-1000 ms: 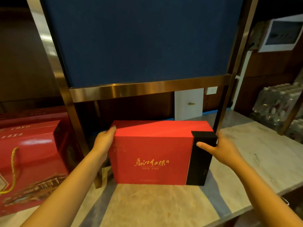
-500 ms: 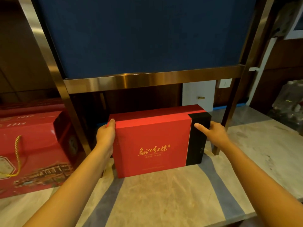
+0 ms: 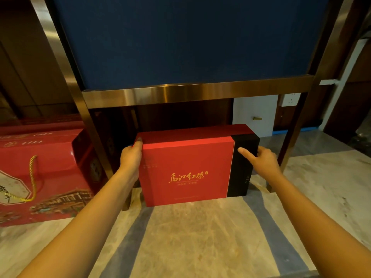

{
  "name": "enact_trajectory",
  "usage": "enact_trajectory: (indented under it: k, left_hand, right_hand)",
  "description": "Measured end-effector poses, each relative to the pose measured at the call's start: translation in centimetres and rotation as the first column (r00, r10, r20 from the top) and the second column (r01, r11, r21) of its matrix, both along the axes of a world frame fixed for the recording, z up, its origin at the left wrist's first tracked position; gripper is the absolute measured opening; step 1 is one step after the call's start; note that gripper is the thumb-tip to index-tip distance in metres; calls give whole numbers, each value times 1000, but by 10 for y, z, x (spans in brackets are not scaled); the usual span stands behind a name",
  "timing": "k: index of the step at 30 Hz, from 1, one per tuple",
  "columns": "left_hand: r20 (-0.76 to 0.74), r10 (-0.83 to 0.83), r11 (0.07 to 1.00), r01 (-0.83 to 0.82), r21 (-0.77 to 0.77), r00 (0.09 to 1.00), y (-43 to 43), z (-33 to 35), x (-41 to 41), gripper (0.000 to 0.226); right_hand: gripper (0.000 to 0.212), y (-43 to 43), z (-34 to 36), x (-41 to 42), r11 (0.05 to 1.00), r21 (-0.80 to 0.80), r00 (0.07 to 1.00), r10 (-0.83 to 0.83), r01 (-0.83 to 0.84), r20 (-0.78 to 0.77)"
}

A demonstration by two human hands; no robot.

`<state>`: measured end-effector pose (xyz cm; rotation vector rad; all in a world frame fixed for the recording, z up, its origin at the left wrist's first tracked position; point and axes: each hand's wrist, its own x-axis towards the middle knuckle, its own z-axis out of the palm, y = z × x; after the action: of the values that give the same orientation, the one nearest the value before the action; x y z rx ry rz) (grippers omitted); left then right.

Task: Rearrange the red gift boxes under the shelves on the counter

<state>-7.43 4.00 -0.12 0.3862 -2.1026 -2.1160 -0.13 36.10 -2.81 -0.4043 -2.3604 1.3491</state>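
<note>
The red gift box (image 3: 188, 171) stands on the marble counter (image 3: 200, 237) under the shelf frame (image 3: 196, 93). The left hand (image 3: 130, 157) grips its left edge, fingers hidden behind; the right hand (image 3: 263, 161) holds the black end, its forefinger across the front. A red gift bag (image 3: 40, 173) is cut off at left.

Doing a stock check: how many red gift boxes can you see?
2: one red-and-black box under the shelf, held between both hands; one gold-corded box at left. More may lie hidden behind it.
</note>
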Motion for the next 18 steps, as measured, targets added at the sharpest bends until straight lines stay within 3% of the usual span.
enact_trajectory:
  k: [12, 18]
  left_hand:
    - [-36, -8, 1000, 7, -26, 999, 4, -5, -3, 34]
    - [-57, 5, 1000, -6, -26, 998, 6, -19, 10, 46]
  right_hand:
    - [51, 2, -13, -6, 999, -30, 999, -14, 12, -50]
    - [51, -5, -27, -2, 996, -78, 998, -49, 46, -39]
